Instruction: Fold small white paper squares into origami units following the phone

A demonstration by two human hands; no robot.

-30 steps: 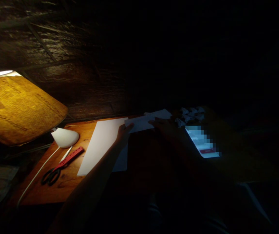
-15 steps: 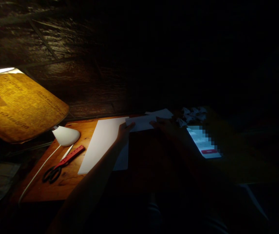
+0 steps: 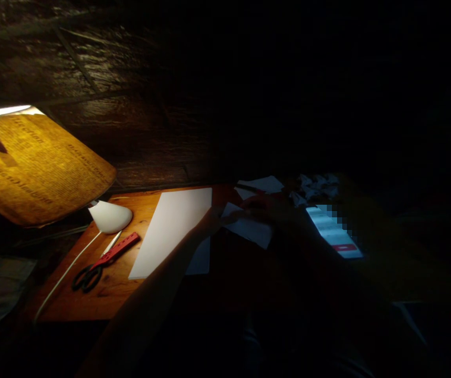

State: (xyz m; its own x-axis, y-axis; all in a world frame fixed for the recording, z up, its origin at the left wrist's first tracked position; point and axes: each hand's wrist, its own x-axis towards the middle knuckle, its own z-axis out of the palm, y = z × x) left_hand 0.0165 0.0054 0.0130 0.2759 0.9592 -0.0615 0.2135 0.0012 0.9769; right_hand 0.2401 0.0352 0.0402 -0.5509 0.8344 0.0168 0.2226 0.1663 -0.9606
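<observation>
Between my hands a small white piece of paper is tilted, its lower right corner pointing toward me. My left hand is closed on the paper's left end, in dim light. My right hand lies over its upper edge with the fingers bent onto it; shadow hides much of that hand. Left of the hands, a large white sheet of paper lies flat, partly under my left forearm. Just behind my right hand are more pieces of white paper.
On the left a lit lamp with a yellow printed shade stands on a white base. Scissors and a red perforated strip lie on the wooden table. A glowing phone and several crumpled or folded papers are at right.
The small paper has turned from nearly level to slanting and come lower, toward me. My hands have drawn closer together, the right one shifting onto the paper's upper edge.
</observation>
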